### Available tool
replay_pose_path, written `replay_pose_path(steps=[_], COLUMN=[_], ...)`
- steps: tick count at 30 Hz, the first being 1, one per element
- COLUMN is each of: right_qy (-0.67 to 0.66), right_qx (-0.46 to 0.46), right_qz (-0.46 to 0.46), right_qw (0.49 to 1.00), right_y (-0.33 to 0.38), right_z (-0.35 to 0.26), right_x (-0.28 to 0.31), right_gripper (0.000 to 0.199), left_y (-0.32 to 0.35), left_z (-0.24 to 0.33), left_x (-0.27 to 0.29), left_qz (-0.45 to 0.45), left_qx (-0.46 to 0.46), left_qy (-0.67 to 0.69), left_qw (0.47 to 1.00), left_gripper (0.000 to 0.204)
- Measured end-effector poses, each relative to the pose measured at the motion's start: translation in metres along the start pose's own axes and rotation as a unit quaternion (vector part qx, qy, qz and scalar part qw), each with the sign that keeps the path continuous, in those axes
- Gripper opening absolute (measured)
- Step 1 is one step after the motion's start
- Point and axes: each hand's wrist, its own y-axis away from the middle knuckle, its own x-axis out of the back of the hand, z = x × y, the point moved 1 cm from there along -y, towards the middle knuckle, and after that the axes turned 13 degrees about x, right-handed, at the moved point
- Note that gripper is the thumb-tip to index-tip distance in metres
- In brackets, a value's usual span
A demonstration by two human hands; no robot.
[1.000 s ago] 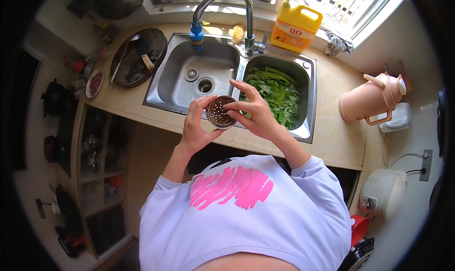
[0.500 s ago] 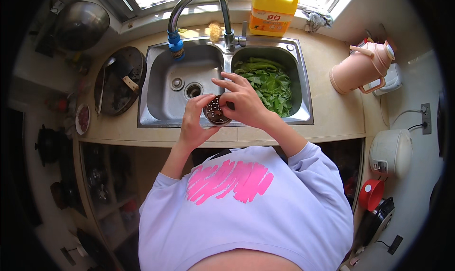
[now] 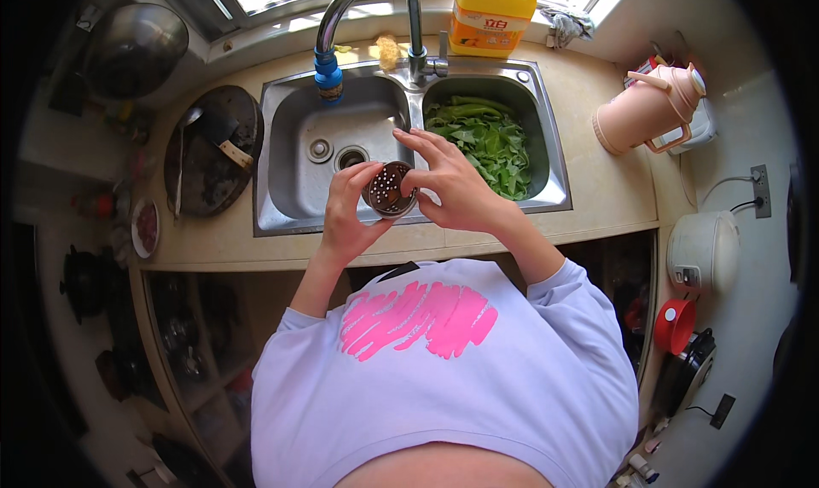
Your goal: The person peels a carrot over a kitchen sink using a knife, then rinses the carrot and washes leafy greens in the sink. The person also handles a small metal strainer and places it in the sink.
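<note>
Over the front rim of the double sink [image 3: 286, 225], a round metal sink strainer [image 3: 392, 189] is held tilted, its dark, hole-dotted inside showing. My left hand [image 3: 348, 206] wraps its left side, fingers behind and thumb below. My right hand [image 3: 448, 181] is closed at the strainer's right rim, index finger bent inside it and thumb by the edge; its other fingers stretch away. Whether a scrap lies under the fingertip cannot be made out. Beyond my hands is the drain hole [image 3: 351, 157] of the left basin, partly hidden by my left fingers.
Leafy greens [image 3: 486, 147] fill the right basin. A curved faucet [image 3: 413, 19] with a blue filter tip rises behind. A yellow jug [image 3: 493, 14] stands at the back, a pink thermos [image 3: 648, 113] at right. Left are a dark round board [image 3: 205, 177] with a cleaver, and a bowl of meat [image 3: 147, 228].
My right fingers have shifted at the strainer, the index finger now bent further into it. A dark bit by the right fingers no longer shows. The view has tilted slightly.
</note>
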Motion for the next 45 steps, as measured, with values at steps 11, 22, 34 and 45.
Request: replay_pose_path(steps=[11,22,34,45], right_qy=[-0.050,0.021,-0.114,-0.241], right_qx=[-0.012,-0.017,-0.108,-0.122], right_qz=[0.148,0.059,-0.006,0.005], right_qw=[0.988,0.998,0.988,0.963], right_y=[0.000,0.018,0.043,0.054], right_z=[0.002,-0.016,-0.006,0.006], right_x=[-0.017,-0.017,-0.050,-0.045], right_gripper=[0.018,0.032,0.033,0.025], left_y=[0.004,0.002,0.006,0.008], left_z=[-0.002,0.000,0.002,0.001], left_x=[0.007,0.005,-0.009,-0.012], left_qz=[-0.032,0.003,-0.033,-0.060], left_qx=[0.015,-0.009,-0.039,-0.021], left_qy=[0.021,-0.012,-0.024,-0.012], left_qw=[0.999,1.000,0.998,0.998], left_gripper=[0.072,0.074,0.073,0.073])
